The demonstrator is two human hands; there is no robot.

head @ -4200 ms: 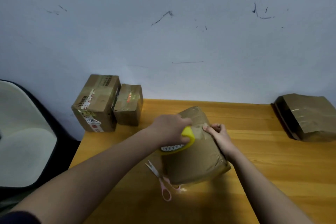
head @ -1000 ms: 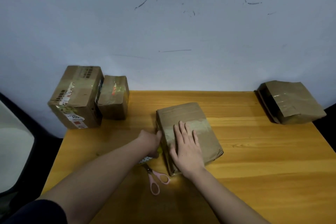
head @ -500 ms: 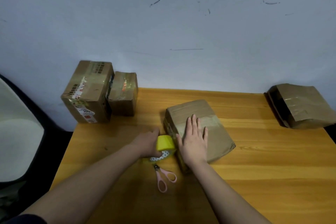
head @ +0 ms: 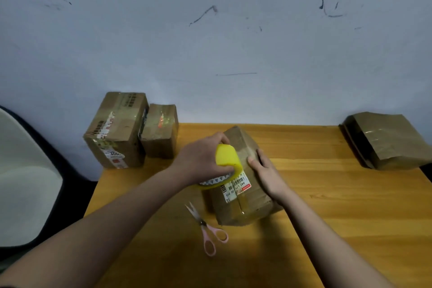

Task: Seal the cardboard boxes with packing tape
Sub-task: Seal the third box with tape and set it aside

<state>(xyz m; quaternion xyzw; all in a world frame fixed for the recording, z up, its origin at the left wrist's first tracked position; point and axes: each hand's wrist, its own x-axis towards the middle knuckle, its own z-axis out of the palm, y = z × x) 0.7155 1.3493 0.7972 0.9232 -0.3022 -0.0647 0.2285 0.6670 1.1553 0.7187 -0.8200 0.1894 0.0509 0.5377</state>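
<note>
Head view: we are mid-seal on the middle box.

Our left hand [head: 201, 161] grips the yellow tape roll [head: 228, 165] against the box [head: 243, 184], which stands tilted at the table's [head: 327, 194] centre; our right hand [head: 264, 170] holds its far side, thumb pressing its face. A seam near the label looks untaped, so we judge this side unfinished. Two boxes [head: 131, 128] at the left edge and one [head: 385, 140] at the right show glossy tape. Scissors [head: 205, 229] lie just in front for the cut.
</note>
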